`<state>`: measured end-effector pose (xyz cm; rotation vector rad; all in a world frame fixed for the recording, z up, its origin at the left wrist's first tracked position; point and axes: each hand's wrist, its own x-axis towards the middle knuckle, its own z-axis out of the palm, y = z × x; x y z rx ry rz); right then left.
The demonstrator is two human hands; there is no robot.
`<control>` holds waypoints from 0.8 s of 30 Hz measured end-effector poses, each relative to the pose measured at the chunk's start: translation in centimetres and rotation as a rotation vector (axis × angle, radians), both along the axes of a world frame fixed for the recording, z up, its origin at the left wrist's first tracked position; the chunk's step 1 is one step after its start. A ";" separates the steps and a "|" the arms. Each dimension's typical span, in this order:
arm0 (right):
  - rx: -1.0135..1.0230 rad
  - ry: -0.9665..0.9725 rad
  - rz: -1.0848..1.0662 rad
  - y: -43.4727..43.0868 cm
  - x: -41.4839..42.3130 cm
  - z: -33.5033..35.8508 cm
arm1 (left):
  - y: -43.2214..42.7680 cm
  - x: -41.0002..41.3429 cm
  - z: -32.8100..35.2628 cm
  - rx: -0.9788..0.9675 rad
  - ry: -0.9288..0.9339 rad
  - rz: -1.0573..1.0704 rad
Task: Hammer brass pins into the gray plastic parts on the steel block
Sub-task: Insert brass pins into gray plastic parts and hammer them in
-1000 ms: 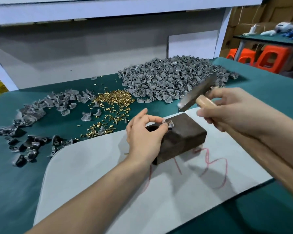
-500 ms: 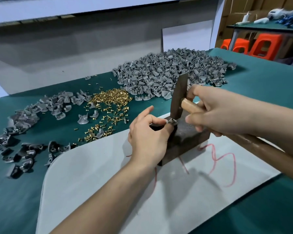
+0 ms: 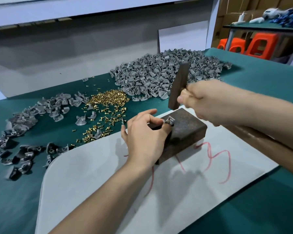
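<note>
1. Gray part [image 3: 170, 122], with what seems a brass pin [image 3: 167, 121] seated in it, is set on the near-left top corner of the steel block [image 3: 188, 132].
2. It is pinched at the fingertips of the left grip [image 3: 144, 139].
3. A hammer [image 3: 178, 85] is clenched in the right grip [image 3: 208, 102], its long head held nearly upright.
4. The part lies just below and to the left of the hammer's lower face, so a short downward stroke is judged to be called for, close beside the left fingertips.

No text, label, brand or number can be read anywhere in view
</note>
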<state>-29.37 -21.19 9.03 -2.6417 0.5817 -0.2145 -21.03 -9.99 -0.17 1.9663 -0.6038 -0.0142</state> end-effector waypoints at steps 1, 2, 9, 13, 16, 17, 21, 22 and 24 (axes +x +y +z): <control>0.000 -0.021 -0.006 -0.1 -0.1 0.3 | -0.1 0.0 0.0 -0.001 -0.002 0.002; -0.012 -0.029 -0.001 -0.1 -0.2 0.4 | -0.1 0.0 0.0 0.000 -0.005 0.006; -0.012 0.087 0.027 0.2 -0.6 -0.6 | -0.1 -0.1 0.1 -0.010 -0.026 -0.002; 0.012 0.002 0.001 -0.4 -0.6 0.9 | 0.1 -0.2 0.0 -0.012 -0.020 -0.003; 0.043 -0.065 -0.002 -0.3 -0.4 1.2 | 0.1 -0.2 0.0 -0.012 -0.017 -0.001; 0.069 -0.055 -0.017 0.1 -0.4 0.7 | 0.1 -0.2 0.0 -0.015 -0.017 -0.001; 0.011 0.052 0.029 0.3 -0.6 0.2 | 0.2 -0.3 0.2 -0.047 -0.021 -0.016; -0.019 0.001 0.021 -0.1 -0.7 0.6 | 0.1 -0.3 0.2 -0.047 -0.023 -0.019; -0.005 -0.090 0.019 -0.4 -0.6 1.0 | 0.2 -0.3 0.3 -0.045 -0.021 -0.017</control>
